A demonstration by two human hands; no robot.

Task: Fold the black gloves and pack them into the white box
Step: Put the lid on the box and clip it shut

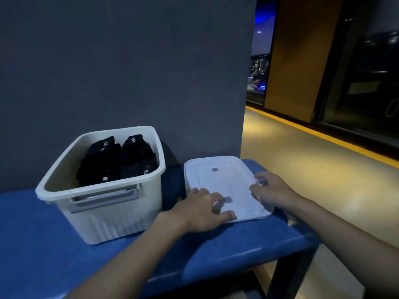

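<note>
the lid (218,180) under the left hand (203,212) and right hand (272,193) is smooth, faintly glossy white plastic. left of the left hand, the box (121,221) is matt white plastic, ribbed low down; its gloves (116,162) are black cloth. the bench (226,251) beneath is smooth, slightly shiny.

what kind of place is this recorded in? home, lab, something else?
Likely a public or commercial indoor hall, not a home: a blue bench against a dark grey partition wall, a glossy floor with a yellow stripe, and large dark glass panels on the right.
</note>
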